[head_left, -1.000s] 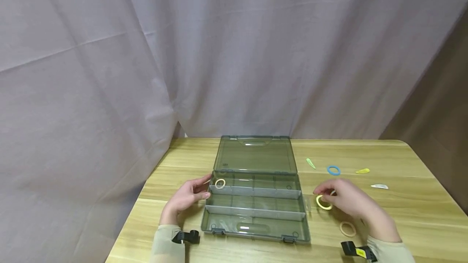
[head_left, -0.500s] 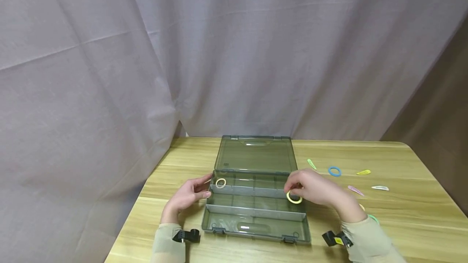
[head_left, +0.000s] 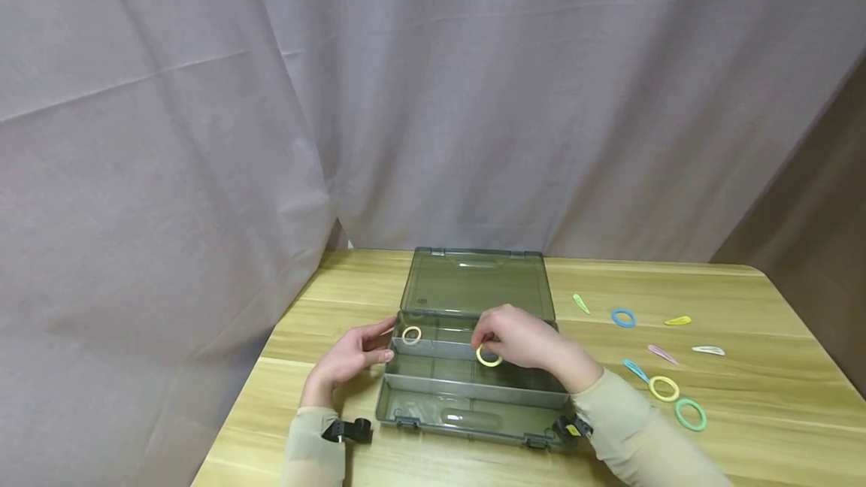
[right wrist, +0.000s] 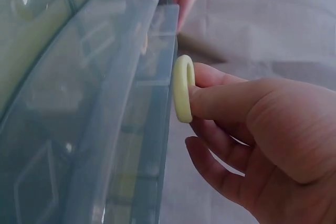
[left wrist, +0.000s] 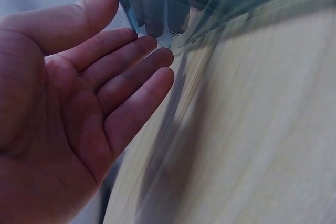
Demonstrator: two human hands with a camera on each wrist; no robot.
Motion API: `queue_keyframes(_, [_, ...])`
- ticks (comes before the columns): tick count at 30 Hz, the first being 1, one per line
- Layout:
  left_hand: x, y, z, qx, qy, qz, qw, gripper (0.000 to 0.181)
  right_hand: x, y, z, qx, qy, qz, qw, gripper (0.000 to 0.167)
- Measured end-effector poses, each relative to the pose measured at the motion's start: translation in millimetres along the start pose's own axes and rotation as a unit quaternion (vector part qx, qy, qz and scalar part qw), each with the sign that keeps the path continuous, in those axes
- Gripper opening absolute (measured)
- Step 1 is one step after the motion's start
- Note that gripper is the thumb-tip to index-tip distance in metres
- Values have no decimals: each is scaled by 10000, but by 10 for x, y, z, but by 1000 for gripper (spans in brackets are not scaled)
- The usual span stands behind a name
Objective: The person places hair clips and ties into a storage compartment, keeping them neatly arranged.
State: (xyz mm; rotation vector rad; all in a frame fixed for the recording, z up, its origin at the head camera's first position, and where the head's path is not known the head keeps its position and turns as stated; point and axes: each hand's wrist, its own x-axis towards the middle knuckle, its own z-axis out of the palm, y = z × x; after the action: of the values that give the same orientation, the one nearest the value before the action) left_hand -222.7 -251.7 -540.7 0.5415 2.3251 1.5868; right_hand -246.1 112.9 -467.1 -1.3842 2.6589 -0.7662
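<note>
A translucent dark-green organizer box [head_left: 467,431] lies with its lid [head_left: 480,284] laid back, its tray split into long rows. My left hand [head_left: 352,358] rests by the box's left side; in the left wrist view its fingers are relaxed, the thumb at the box's edge. Over the middle rows, my right hand [head_left: 517,338] pinches a pale yellow hair tie [right wrist: 182,88] between thumb and index finger. It hangs above the box in the head view. A beige hair tie [head_left: 411,335] sits in the back row at the left end.
Right of the box lie a blue hair tie [head_left: 623,318], a yellow hair tie [head_left: 664,388] and a green hair tie [head_left: 691,414]. Snap hair clips are scattered there: green [head_left: 581,303], yellow [head_left: 678,320], pink [head_left: 662,354], white [head_left: 708,350] and blue [head_left: 636,370]. A grey curtain [head_left: 473,96] stands behind.
My right hand has carried the pale yellow hair tie leftward from the table right of the box to above its middle. The left hand has stayed at the box's left side.
</note>
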Motion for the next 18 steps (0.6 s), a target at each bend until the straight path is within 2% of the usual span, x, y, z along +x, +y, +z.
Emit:
queue_keyframes(11, [-15,19,-14,-35,44,-5,10000,71,313,-125,146,-187,1,-84,9998,22])
queue_keyframes(18, [-19,19,5,-87,30,-32,10000,69,523,-168,215,-311,75,-101,9994,17])
